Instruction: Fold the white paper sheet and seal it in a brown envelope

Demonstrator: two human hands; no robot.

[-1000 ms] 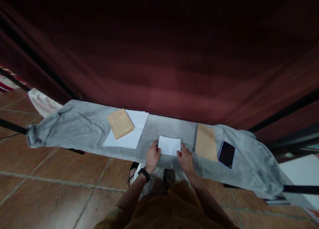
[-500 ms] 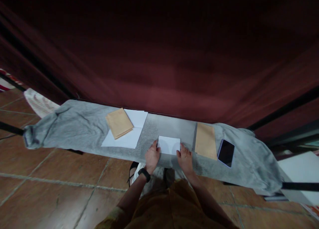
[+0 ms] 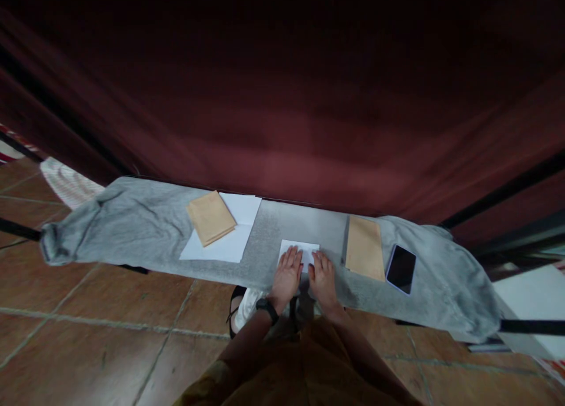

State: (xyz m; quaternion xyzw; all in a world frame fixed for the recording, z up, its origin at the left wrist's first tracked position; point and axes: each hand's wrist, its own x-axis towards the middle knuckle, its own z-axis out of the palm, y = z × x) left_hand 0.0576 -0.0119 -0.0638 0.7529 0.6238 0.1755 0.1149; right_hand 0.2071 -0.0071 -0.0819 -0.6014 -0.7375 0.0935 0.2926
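Observation:
A small white sheet of paper [image 3: 300,245], probably folded, lies on the grey cloth in front of me. My left hand [image 3: 286,273] rests flat on its left half, fingers stretched out. On the right edge of the paper lies my right hand [image 3: 323,278], its fingers extended and lying flat. Both hands cover much of the paper's near part. To the right is a brown envelope [image 3: 365,248]. Several brown envelopes [image 3: 210,218] sit stacked at the left on larger white sheets [image 3: 216,248].
A phone [image 3: 401,269] with a dark screen lies right of the envelope. Grey cloth [image 3: 145,223] covers the narrow board, which has black bars at both ends. A dark red curtain [image 3: 282,159] hangs along the far edge. Floor tiles [image 3: 110,347] show below.
Both hands have moved from the paper's side edges onto its top, and their fingers have straightened and flattened. The paper, envelopes and phone stay about where they were.

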